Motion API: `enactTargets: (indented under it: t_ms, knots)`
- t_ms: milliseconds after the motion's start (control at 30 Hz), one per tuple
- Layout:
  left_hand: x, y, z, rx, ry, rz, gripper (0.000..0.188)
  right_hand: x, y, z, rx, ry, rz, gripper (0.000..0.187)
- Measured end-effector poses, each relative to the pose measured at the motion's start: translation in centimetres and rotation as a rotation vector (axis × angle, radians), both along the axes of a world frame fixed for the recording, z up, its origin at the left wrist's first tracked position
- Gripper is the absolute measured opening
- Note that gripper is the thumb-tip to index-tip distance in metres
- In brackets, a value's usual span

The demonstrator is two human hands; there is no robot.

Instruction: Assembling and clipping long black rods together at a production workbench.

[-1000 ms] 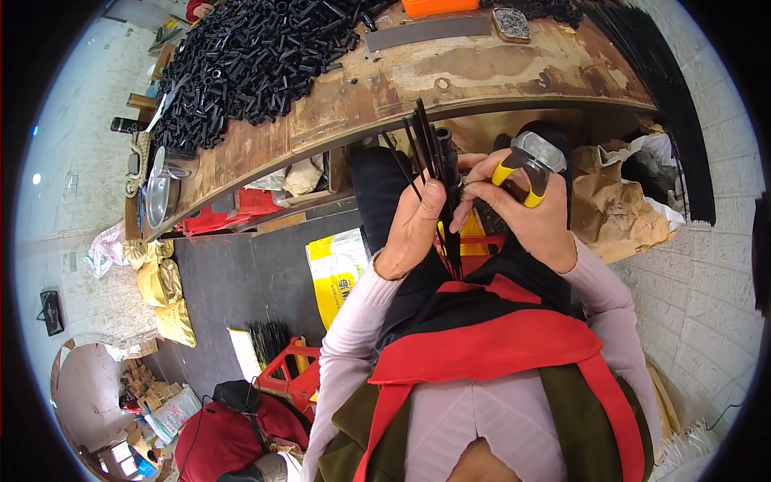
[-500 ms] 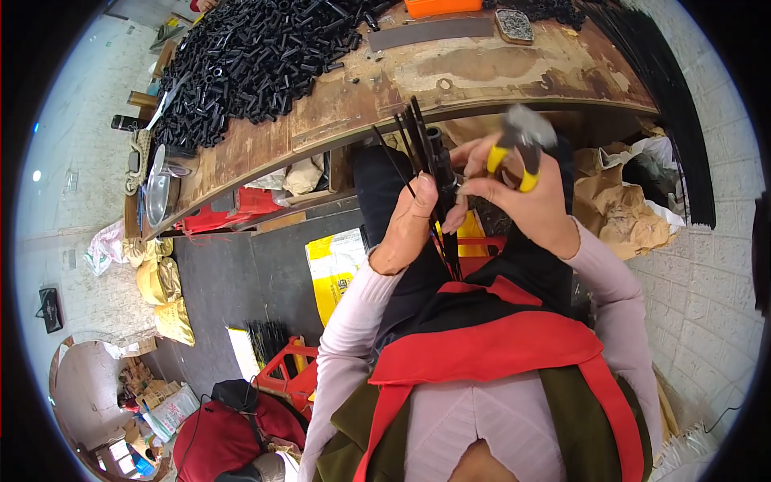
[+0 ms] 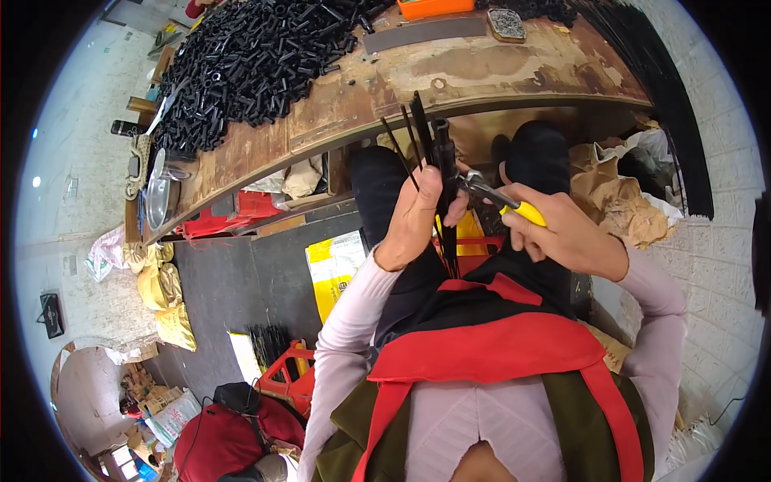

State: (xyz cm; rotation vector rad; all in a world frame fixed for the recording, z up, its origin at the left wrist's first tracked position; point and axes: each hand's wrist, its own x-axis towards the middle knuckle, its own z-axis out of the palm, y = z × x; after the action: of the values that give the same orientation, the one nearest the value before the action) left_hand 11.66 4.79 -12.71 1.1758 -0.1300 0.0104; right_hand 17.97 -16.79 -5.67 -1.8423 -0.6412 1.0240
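My left hand (image 3: 413,218) is closed around a bundle of thin black rods (image 3: 421,120), which stand up over my lap. Among them is a thicker black tube (image 3: 441,145), its top end showing above my thumb. My right hand (image 3: 566,230) grips a pair of pliers with yellow handles (image 3: 526,214). Their metal jaws point left and meet the side of the bundle beside my left fingertips. What sits between the jaws is too small to make out. Part of the rods' length is covered by my left palm.
Ahead is a worn wooden workbench (image 3: 337,108) with a large heap of short black tubes (image 3: 241,68). A flat grey strip (image 3: 426,34), a dish of small metal bits (image 3: 506,25) and an orange box (image 3: 434,8) lie farther back. Crumpled brown paper (image 3: 622,197) is at right, beside long black rods (image 3: 683,136).
My right hand has swung the pliers down from upright, so the jaws now reach the bundle. Its fingers have come away from the rods, and the right elbow has moved outward.
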Motion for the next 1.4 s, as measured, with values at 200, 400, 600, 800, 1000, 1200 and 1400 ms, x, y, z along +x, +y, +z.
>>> enactTargets:
  t_ms: [200, 400, 600, 800, 1000, 1200, 1400]
  knots:
    - [0.1, -0.2, 0.3, -0.041, 0.001, -0.035, 0.051, 0.9, -0.5, 0.3, 0.13, -0.057, 0.082, 0.04]
    - [-0.2, -0.4, 0.1, -0.038, -0.034, -0.063, 0.052, 2.4, -0.3, 3.0, -0.045, 0.255, 0.121, 0.027]
    - [-0.4, 0.5, -0.2, -0.076, -0.032, -0.061, 0.056, 2.8, 0.7, 2.7, -0.078, 0.223, 0.257, 0.033]
    - [0.0, 0.6, 0.3, -0.028, -0.032, -0.115, 0.056, 1.9, -0.7, 3.7, -0.015, -0.145, 0.205, 0.024]
    - [0.5, -0.6, 0.6, 0.012, -0.078, -0.113, 0.051, 3.6, 0.0, 6.4, -0.276, -0.312, 0.333, 0.024]
    - [2.5, 1.4, 0.1, 0.071, 0.068, 0.184, 0.046, 7.2, 2.3, -0.8, -0.033, -0.5, 0.242, 0.037]
    - [1.8, 9.2, 3.2, -0.121, 0.004, 0.683, 0.058, 17.5, -2.4, -5.1, -0.534, -1.204, -0.085, 0.047]
